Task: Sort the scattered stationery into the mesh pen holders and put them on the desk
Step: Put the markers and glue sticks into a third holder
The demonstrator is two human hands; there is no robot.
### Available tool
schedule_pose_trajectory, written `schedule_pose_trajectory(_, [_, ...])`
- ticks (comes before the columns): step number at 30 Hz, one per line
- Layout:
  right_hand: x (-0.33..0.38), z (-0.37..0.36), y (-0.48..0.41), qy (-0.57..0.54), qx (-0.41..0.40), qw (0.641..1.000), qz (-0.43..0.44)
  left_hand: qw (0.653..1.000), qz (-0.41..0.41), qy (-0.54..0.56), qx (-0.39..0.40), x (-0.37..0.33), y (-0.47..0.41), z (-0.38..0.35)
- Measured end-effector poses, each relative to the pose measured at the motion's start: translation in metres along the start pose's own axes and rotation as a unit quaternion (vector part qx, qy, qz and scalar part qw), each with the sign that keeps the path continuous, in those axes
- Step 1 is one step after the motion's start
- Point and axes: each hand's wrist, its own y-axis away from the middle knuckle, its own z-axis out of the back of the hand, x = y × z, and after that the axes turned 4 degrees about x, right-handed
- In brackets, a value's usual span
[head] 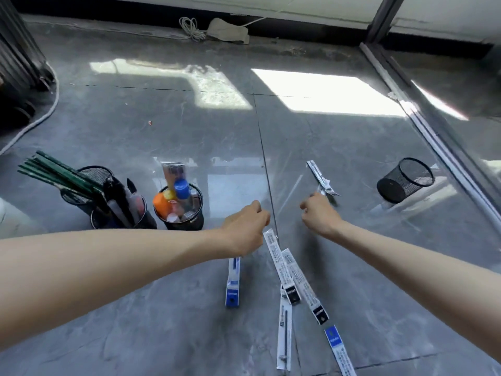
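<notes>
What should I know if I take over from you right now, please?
Left hand: fingers curled over the top end of a blue refill packet; grip unclear.
Right hand: pinches a white-and-clear refill packet.
Done: three black mesh pen holders stand filled on the grey tiled floor, with green pencils, black markers, glue bottles.
Left: four more long refill packets lie by the hands; an empty black mesh holder sits at the right, apparently tilted. No desk in view; holders still to be moved there.
</notes>
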Motion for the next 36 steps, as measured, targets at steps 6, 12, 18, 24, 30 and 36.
schedule_pose_trajectory(6, [-0.057, 0.018, -0.025, 0.178, -0.026, 0.983, 0.043, 0.999, -0.025, -0.033, 0.012, -0.025, -0.064, -0.024])
schedule_pose_trajectory(12, [-0.09, 0.029, -0.063, 0.316, 0.055, 0.94, 0.116, 0.978, -0.133, -0.156, -0.037, -0.052, -0.115, -0.041])
schedule_pose_trajectory(18, [-0.096, 0.016, -0.066, 0.215, -0.005, 0.965, 0.15, 0.96, -0.164, -0.197, -0.107, -0.052, -0.138, -0.068])
schedule_pose_trajectory(24, [-0.097, 0.021, -0.056, 0.285, -0.079, 0.934, 0.199, 0.986, -0.062, -0.073, -0.137, -0.056, -0.136, -0.058])
schedule_pose_trajectory(30, [-0.083, 0.025, -0.046, 0.189, -0.044, 0.954, 0.227, 0.985, 0.062, 0.15, -0.051, -0.045, -0.143, -0.046])
schedule_pose_trajectory(36, [-0.05, 0.014, -0.019, 0.176, -0.045, 0.913, 0.364, 0.99, -0.033, 0.139, 0.005, -0.029, -0.123, -0.017])
